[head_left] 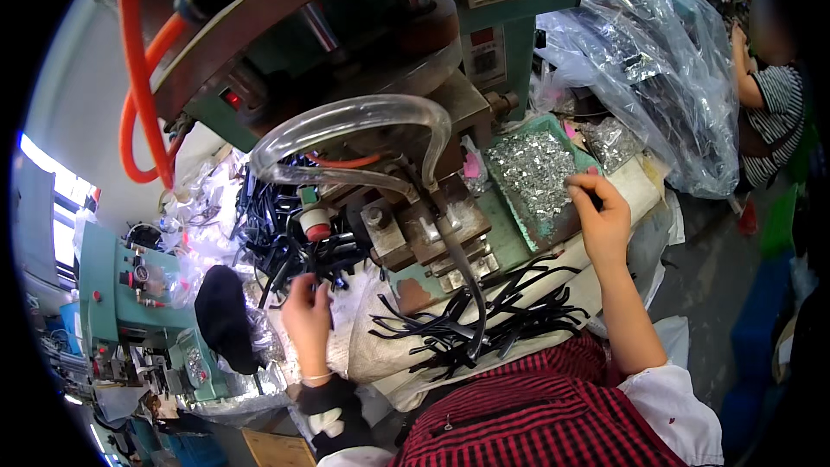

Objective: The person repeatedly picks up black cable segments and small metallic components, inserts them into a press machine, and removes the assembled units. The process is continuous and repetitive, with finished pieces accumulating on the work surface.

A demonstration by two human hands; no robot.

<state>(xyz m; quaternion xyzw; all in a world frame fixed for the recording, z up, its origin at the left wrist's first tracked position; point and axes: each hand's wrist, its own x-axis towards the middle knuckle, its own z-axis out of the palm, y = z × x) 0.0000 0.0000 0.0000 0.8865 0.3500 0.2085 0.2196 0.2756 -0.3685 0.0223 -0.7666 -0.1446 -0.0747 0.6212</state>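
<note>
My right hand (603,214) is over the right edge of a green tray (515,206) heaped with small silvery metal pieces (538,169). Its thumb and fingers are curled together; whatever they pinch is too small to make out. Left of the press, my left hand (306,318) is raised with curled, slightly blurred fingers. Something dark shows beside its thumb, but its kind is unclear. In front of me lies a loose pile of slim black eyeglass temples (493,316) on pale cloth. Between my hands stands the metal fixture (437,229) of the press, with neither hand touching it.
A green press (540,39) with a red digital display rises ahead. A clear hose (346,104) loops before it, beside a red push button (316,225). More black strips (259,225) lie at left, near a black cloth item (226,316). Clear plastic sheeting (648,60) and another person (769,112) are at right.
</note>
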